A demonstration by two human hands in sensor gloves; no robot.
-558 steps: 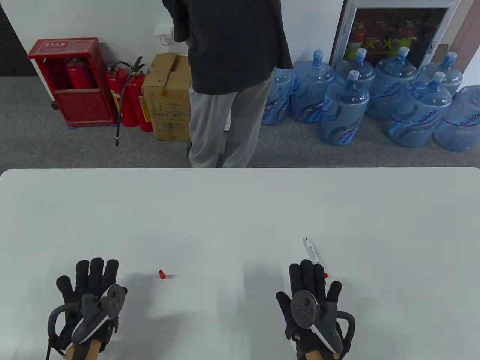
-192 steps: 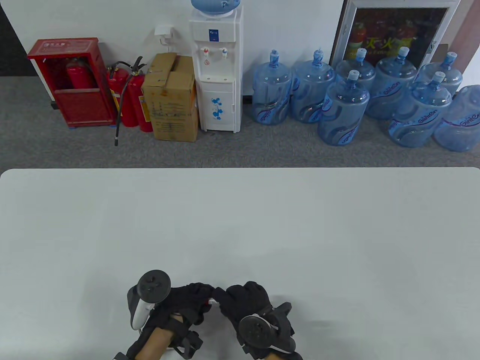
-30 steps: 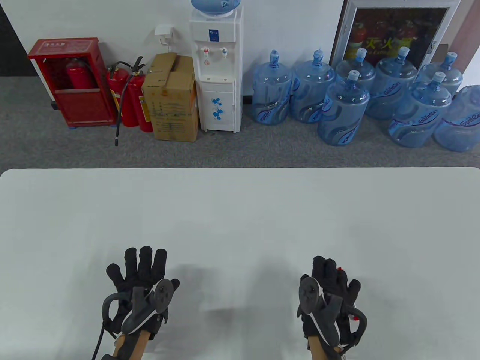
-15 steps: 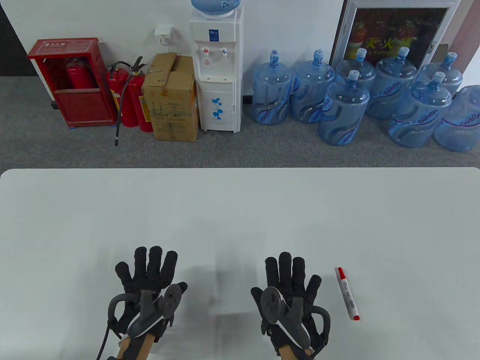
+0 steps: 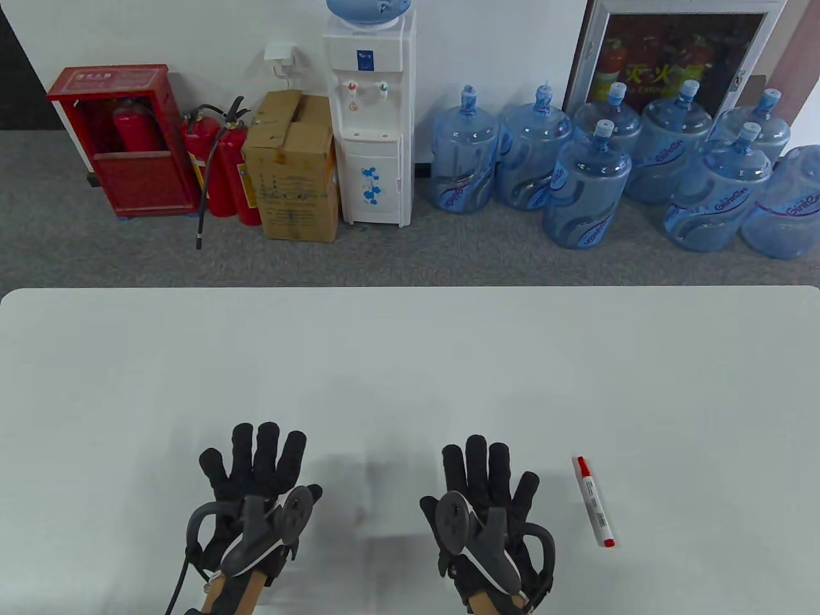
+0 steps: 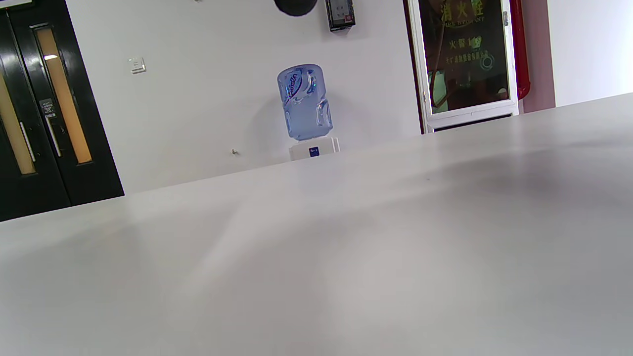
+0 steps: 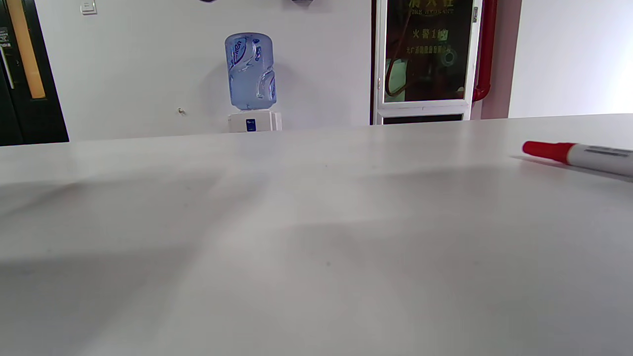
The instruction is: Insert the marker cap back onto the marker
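Both grips released, our left hand (image 5: pixel 256 477) and right hand (image 5: pixel 487 490) flat on the white surface (image 5: pixel 410 359), since the white red-capped marker (image 5: pixel 594 501) lies finished just right of them.

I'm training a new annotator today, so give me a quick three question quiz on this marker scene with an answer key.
1. True or false: the red cap is seated on the marker.
2. Multiple choice: where does the marker lie? A) under the left hand B) on the table, to the right of the right hand C) in the right hand's grip
3. Fill in: both hands lie with fingers ____ flat on the table.

Key
1. True. The cap sits on the marker's far end.
2. B. It is clear of the right hand, touched by neither hand.
3. Spread. The left hand and the right hand hold nothing.
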